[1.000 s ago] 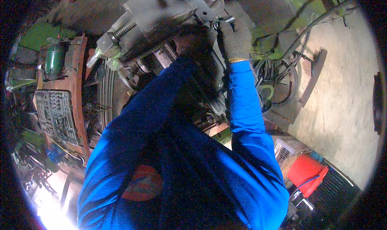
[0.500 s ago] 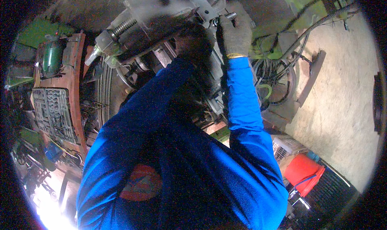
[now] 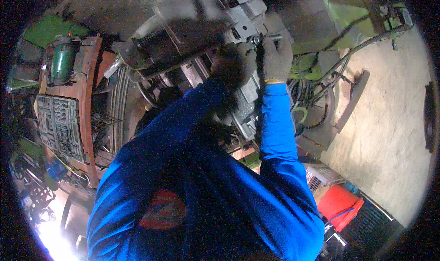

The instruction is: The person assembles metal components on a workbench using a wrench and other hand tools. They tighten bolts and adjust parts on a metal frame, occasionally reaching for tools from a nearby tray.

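My right hand, in a grey knitted glove, is closed at the side of a metal machine with its fingers at a short shiny metal rod. The rod's end sticks out past the fingers, beside a grey block with a hole in it. My left hand, gloved and in deep shadow, reaches in just left of the right one, close to the same block. Its fingers are mostly hidden, so its grip does not show. A threaded screw and a long dark machine body run off to the left.
A wooden bench at the left carries a green cylinder and an open socket set. Cables and a flexible conduit hang at the right. A red bucket and a light crate stand at lower right.
The whole view has shifted, so the machine and both hands appear lower in the picture. My right hand stays at the rod, and my left hand remains close beside it.
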Demonstrator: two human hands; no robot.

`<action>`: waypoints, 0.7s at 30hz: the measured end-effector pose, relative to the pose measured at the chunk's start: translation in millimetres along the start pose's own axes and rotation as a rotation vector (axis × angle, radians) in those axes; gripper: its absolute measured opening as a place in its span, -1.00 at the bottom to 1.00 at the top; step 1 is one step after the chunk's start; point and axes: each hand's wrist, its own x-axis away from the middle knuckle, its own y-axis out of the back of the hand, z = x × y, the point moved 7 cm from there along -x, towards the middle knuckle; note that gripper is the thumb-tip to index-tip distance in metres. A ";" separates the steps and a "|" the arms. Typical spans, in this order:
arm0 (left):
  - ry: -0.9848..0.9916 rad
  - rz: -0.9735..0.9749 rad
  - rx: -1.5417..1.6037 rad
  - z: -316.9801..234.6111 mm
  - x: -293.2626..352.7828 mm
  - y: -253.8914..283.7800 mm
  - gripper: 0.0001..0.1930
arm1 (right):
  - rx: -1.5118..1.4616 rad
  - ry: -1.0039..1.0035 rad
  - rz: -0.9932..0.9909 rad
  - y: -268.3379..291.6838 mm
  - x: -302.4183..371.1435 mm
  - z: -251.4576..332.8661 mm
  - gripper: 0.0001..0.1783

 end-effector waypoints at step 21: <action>-0.095 -0.089 -0.080 -2.4 1.4 -9.2 -0.86 | -0.046 0.079 -0.013 -3.9 14.6 -32.6 -0.68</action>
